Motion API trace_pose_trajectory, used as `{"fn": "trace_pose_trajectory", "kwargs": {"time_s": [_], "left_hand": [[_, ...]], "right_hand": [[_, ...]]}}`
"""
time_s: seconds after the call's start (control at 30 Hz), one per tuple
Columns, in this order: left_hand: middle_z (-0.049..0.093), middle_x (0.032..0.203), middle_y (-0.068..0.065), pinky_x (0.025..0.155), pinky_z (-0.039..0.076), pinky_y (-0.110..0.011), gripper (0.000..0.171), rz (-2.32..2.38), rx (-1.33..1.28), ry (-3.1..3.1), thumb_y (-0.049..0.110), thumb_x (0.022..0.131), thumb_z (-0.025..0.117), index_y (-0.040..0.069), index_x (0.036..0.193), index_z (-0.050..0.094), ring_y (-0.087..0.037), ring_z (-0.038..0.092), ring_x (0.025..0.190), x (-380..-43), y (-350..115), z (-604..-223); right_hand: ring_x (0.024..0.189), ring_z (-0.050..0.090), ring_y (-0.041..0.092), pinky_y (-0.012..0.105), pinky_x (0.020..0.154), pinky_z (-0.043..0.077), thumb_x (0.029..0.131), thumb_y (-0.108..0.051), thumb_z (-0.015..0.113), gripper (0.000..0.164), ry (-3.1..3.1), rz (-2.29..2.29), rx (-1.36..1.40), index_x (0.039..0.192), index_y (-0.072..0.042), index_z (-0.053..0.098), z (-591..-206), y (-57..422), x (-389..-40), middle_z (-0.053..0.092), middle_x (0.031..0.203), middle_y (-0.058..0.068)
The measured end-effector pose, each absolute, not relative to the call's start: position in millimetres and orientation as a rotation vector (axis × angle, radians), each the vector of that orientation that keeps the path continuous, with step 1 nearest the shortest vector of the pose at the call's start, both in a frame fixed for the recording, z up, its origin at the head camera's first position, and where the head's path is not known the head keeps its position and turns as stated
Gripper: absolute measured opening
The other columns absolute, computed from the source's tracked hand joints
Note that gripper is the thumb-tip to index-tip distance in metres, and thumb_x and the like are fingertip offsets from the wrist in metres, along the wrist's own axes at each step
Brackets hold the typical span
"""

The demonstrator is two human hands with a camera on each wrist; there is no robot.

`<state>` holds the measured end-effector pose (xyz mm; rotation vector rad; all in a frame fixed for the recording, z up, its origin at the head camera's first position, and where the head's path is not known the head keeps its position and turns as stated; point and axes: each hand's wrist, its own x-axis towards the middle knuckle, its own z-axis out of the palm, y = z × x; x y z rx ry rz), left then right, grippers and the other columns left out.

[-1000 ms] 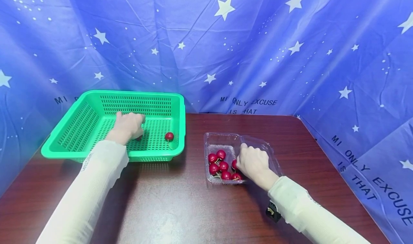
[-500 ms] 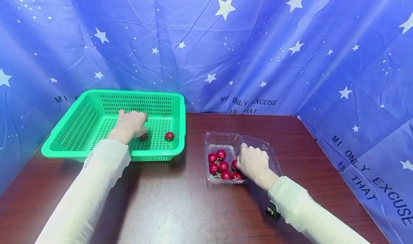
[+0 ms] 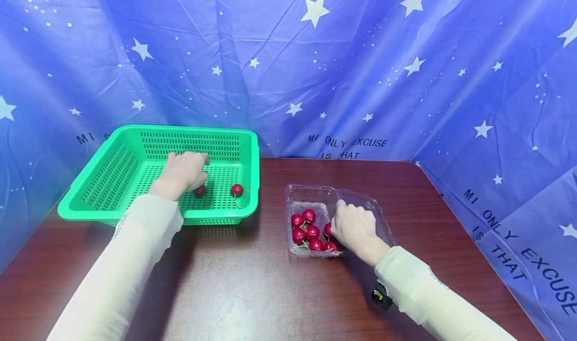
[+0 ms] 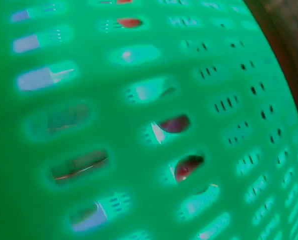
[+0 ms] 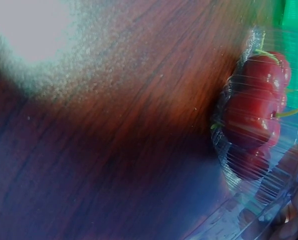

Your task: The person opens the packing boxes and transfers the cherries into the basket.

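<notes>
My left hand (image 3: 180,173) reaches down inside the green basket (image 3: 225,215), fingers loosely bent just above a dark red cherry (image 3: 200,191) on its floor. Another cherry (image 3: 236,190) with a stem lies to the right in the basket. In the left wrist view the basket wall (image 4: 153,107) fills the frame, and red shows through its slots. My right hand (image 3: 356,228) grips the side of a clear plastic clamshell box (image 3: 311,193), where its lid joins. Several cherries (image 5: 251,117) lie in the box. Some right fingertips show through the plastic in the right wrist view.
Basket and box stand apart on a dark wood-grain table (image 3: 252,281). Behind it hangs a blue curtain (image 3: 270,40) with white stars and lettering. The box's clear lid (image 3: 376,213) lies folded back to the right.
My left hand has shifted slightly up and right within the basket, and the cherry below its fingers shows more fully now. The right hand and box stay in place.
</notes>
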<state>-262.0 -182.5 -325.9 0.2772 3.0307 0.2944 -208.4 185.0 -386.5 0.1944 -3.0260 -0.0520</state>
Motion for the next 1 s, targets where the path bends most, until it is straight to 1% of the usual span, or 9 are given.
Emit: {"fn": "trace_pose_trajectory", "kwargs": {"time_s": [0.13, 0.23, 0.43, 0.57, 0.7, 0.83, 1.0], "left_hand": [[0.063, 0.124, -0.029, 0.096, 0.035, -0.066, 0.042, 0.339, 0.290, 3.062, 0.007, 0.088, 0.050, -0.002, 0.129, 0.055, -0.045, 0.055, 0.110, -262.2, -180.0, -323.2], [0.062, 0.126, -0.029, 0.096, 0.037, -0.066, 0.041, 0.373, 0.298, 3.081, 0.011, 0.090, 0.051, -0.001, 0.129, 0.055, -0.045, 0.055, 0.111, -261.6, -177.9, -320.9], [0.058, 0.132, -0.029, 0.096, 0.036, -0.068, 0.042, 0.480, 0.329, 3.091, 0.017, 0.092, 0.051, -0.001, 0.130, 0.053, -0.047, 0.049, 0.121, -261.5, -170.6, -316.8], [0.058, 0.131, -0.030, 0.095, 0.037, -0.068, 0.044, 0.543, 0.350, 3.101, 0.020, 0.093, 0.051, -0.002, 0.131, 0.051, -0.047, 0.049, 0.120, -260.9, -165.5, -314.3], [0.056, 0.134, -0.030, 0.097, 0.037, -0.068, 0.048, 0.600, 0.369, 3.118, 0.022, 0.093, 0.053, -0.003, 0.134, 0.049, -0.046, 0.048, 0.123, -260.9, -159.1, -311.1], [0.053, 0.139, -0.027, 0.100, 0.034, -0.068, 0.052, 0.633, 0.406, 3.134, 0.025, 0.092, 0.055, -0.001, 0.137, 0.046, -0.043, 0.044, 0.128, -259.3, -147.6, -308.2], [0.055, 0.137, -0.025, 0.099, 0.037, -0.066, 0.055, 0.608, 0.488, 3.159, 0.029, 0.091, 0.057, 0.003, 0.138, 0.046, -0.040, 0.047, 0.126, -255.9, -131.2, -307.1]], "right_hand": [[0.066, 0.065, 0.045, 0.053, 0.048, 0.050, 0.082, -0.021, 0.055, 0.021, -3.022, -0.051, 0.199, 0.079, 0.000, 0.052, -386.7, 185.1, -208.3, 0.071, 0.075, 0.027], [0.065, 0.065, 0.045, 0.053, 0.048, 0.050, 0.082, -0.020, 0.055, 0.021, -3.018, -0.052, 0.199, 0.079, 0.000, 0.053, -386.7, 185.4, -208.3, 0.070, 0.074, 0.026], [0.065, 0.065, 0.045, 0.053, 0.048, 0.050, 0.081, -0.020, 0.056, 0.020, -3.020, -0.045, 0.193, 0.079, 0.000, 0.053, -387.1, 186.0, -208.7, 0.071, 0.075, 0.026], [0.065, 0.065, 0.045, 0.052, 0.047, 0.050, 0.081, -0.021, 0.056, 0.021, -3.021, -0.044, 0.195, 0.079, 0.000, 0.053, -387.3, 185.5, -208.7, 0.071, 0.075, 0.026], [0.064, 0.065, 0.045, 0.052, 0.047, 0.050, 0.082, -0.022, 0.057, 0.022, -3.015, -0.050, 0.201, 0.080, 0.000, 0.053, -387.2, 185.5, -208.1, 0.071, 0.074, 0.026], [0.064, 0.065, 0.045, 0.053, 0.048, 0.050, 0.081, -0.021, 0.057, 0.022, -3.008, -0.050, 0.205, 0.079, 0.000, 0.053, -387.1, 185.8, -207.6, 0.070, 0.073, 0.026], [0.063, 0.065, 0.045, 0.053, 0.047, 0.049, 0.081, -0.021, 0.058, 0.021, -3.000, -0.038, 0.211, 0.078, -0.001, 0.053, -387.9, 185.5, -207.2, 0.070, 0.072, 0.026]]}}
